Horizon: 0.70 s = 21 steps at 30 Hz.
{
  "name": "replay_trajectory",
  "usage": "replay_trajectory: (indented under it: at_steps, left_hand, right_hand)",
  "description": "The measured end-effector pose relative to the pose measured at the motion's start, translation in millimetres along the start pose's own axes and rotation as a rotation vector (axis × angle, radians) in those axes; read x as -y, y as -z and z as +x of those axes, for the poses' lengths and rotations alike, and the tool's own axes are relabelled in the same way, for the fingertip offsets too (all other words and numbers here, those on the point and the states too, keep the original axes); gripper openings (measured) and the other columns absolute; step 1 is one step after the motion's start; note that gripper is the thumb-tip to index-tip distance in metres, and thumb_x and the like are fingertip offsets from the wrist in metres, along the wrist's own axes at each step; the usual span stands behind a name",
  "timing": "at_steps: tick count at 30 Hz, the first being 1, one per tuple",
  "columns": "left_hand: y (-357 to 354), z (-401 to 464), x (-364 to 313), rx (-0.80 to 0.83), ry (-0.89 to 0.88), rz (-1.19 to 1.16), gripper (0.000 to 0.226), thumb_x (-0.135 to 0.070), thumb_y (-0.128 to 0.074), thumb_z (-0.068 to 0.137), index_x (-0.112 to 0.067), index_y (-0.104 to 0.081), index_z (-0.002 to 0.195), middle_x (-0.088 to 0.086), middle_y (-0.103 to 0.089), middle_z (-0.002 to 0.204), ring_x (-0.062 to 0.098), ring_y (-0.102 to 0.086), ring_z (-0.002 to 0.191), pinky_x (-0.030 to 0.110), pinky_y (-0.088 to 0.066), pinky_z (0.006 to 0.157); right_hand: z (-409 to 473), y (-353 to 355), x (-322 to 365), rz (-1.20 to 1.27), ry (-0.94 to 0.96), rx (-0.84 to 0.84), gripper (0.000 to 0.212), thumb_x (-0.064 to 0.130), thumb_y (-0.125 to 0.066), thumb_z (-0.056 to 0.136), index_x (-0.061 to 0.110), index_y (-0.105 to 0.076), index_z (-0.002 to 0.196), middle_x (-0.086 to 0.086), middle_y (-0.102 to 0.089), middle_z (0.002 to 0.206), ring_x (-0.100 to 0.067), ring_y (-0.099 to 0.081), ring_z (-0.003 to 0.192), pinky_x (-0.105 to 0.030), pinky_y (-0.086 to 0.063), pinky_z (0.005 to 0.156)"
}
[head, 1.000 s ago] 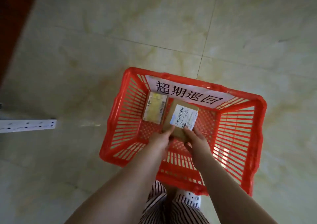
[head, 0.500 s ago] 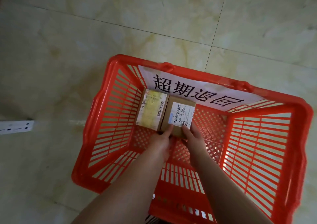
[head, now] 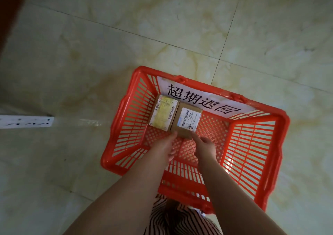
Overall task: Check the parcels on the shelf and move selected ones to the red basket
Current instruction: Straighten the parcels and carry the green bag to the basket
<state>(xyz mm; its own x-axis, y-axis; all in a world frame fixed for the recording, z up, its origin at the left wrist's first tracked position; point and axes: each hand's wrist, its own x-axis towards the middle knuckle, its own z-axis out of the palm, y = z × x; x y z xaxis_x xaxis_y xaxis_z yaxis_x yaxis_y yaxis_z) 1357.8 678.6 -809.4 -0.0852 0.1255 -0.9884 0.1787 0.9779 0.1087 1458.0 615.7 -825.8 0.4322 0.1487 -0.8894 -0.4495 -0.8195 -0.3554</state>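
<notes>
A red plastic basket (head: 252, 144) stands on the tiled floor, with a white sign (head: 201, 99) in black characters on its far wall. Two parcels lie side by side in its far left corner. One is a box with a yellowish label (head: 163, 115). To its right lies a brown box with a white barcode label (head: 187, 122). Both of my arms reach into the basket. My left hand (head: 165, 144) touches the brown box's near left corner with a fingertip. The index fingertip of my right hand (head: 205, 144) is at its near right corner, the other fingers loosely curled.
A white perforated metal strip (head: 27, 123) of the shelf sticks in from the left edge. A dark red-brown surface (head: 10, 9) fills the upper left corner. Pale marbled floor tiles (head: 180, 27) surround the basket. My striped clothing (head: 171, 220) shows below the basket's near rim.
The brown box has gone down onto the basket floor beside the yellow-labelled parcel. My fingers have slid back from its near corners to its edge. The view has shifted.
</notes>
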Motion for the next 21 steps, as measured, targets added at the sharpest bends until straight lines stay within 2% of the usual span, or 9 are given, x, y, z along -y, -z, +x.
replay_trajectory:
  at_steps: [2,4,6,8,10,13,14,18,21]
  left_hand:
    - [15,-43,-5,0.015,-0.011,-0.051,0.031,-0.033,-0.070,0.086,-0.007,-0.063,0.102,0.010,-0.064,0.117,0.024,-0.060,0.109,0.034,-0.050,0.091]
    - [37,-97,-9,0.030,-0.078,-0.143,0.016,-0.022,-0.069,0.087,-0.007,-0.062,0.086,0.010,-0.067,0.105,0.021,-0.064,0.095,0.030,-0.053,0.079]
    - [65,-160,-11,0.070,-0.183,-0.230,0.006,-0.014,-0.063,0.090,-0.009,-0.063,0.086,0.007,-0.067,0.094,0.017,-0.064,0.085,0.027,-0.055,0.077]
    - [99,-226,-10,0.090,-0.278,-0.334,0.006,-0.008,-0.059,0.091,-0.011,-0.064,0.092,0.008,-0.067,0.096,0.018,-0.065,0.087,0.030,-0.054,0.083]
    - [135,-289,-6,0.076,-0.342,-0.480,0.010,-0.006,-0.059,0.091,-0.011,-0.067,0.095,0.010,-0.068,0.097,0.019,-0.065,0.086,0.031,-0.054,0.083]
    - [196,-388,9,0.068,-0.462,-0.634,0.017,-0.008,-0.059,0.092,-0.011,-0.066,0.108,0.003,-0.072,0.093,0.014,-0.066,0.082,0.027,-0.053,0.077]
    - [214,-417,16,0.058,-0.503,-0.682,0.022,-0.009,-0.059,0.093,-0.009,-0.064,0.114,0.000,-0.073,0.091,0.011,-0.067,0.080,0.025,-0.053,0.076]
    - [277,-502,57,0.006,-0.631,-0.871,0.023,-0.012,-0.053,0.097,-0.012,-0.060,0.119,-0.003,-0.070,0.096,0.009,-0.064,0.087,0.018,-0.055,0.075]
    - [325,-547,99,-0.045,-0.670,-1.046,0.017,-0.013,-0.054,0.096,-0.014,-0.064,0.110,-0.003,-0.071,0.094,0.010,-0.064,0.087,0.020,-0.055,0.077]
  right_hand:
    - [-40,12,15,0.065,0.006,0.039,0.048,0.039,-0.070,0.087,0.009,-0.064,0.124,-0.006,-0.070,0.110,-0.025,-0.065,0.101,-0.044,-0.054,0.093]
    - [-97,26,38,0.172,0.007,0.163,0.032,0.028,-0.069,0.091,0.007,-0.068,0.115,-0.007,-0.074,0.096,-0.022,-0.071,0.089,-0.038,-0.058,0.081]
    - [-163,39,65,0.245,0.004,0.338,0.023,0.022,-0.068,0.092,0.008,-0.068,0.110,-0.006,-0.077,0.087,-0.018,-0.074,0.073,-0.030,-0.058,0.061]
    - [-232,47,90,0.260,0.025,0.484,0.019,0.016,-0.066,0.092,0.006,-0.067,0.108,-0.007,-0.077,0.085,-0.016,-0.075,0.065,-0.026,-0.056,0.050]
    - [-301,49,113,0.216,0.065,0.597,0.016,0.013,-0.063,0.094,0.005,-0.068,0.106,-0.009,-0.077,0.086,-0.018,-0.075,0.066,-0.027,-0.057,0.052]
    - [-402,41,137,0.132,0.137,0.707,0.021,0.017,-0.067,0.092,0.005,-0.070,0.109,-0.010,-0.077,0.095,-0.023,-0.073,0.083,-0.036,-0.059,0.074]
    - [-431,37,143,0.100,0.183,0.727,0.019,0.017,-0.066,0.092,0.007,-0.070,0.108,-0.007,-0.076,0.094,-0.021,-0.071,0.086,-0.035,-0.057,0.079]
    - [-528,6,150,-0.078,0.316,0.823,0.013,0.018,-0.062,0.093,0.013,-0.070,0.103,-0.002,-0.075,0.092,-0.012,-0.068,0.082,-0.022,-0.052,0.076]
    - [-599,-25,132,-0.221,0.329,0.939,0.010,0.017,-0.062,0.093,0.015,-0.069,0.099,0.000,-0.074,0.087,-0.010,-0.066,0.073,-0.019,-0.050,0.067]
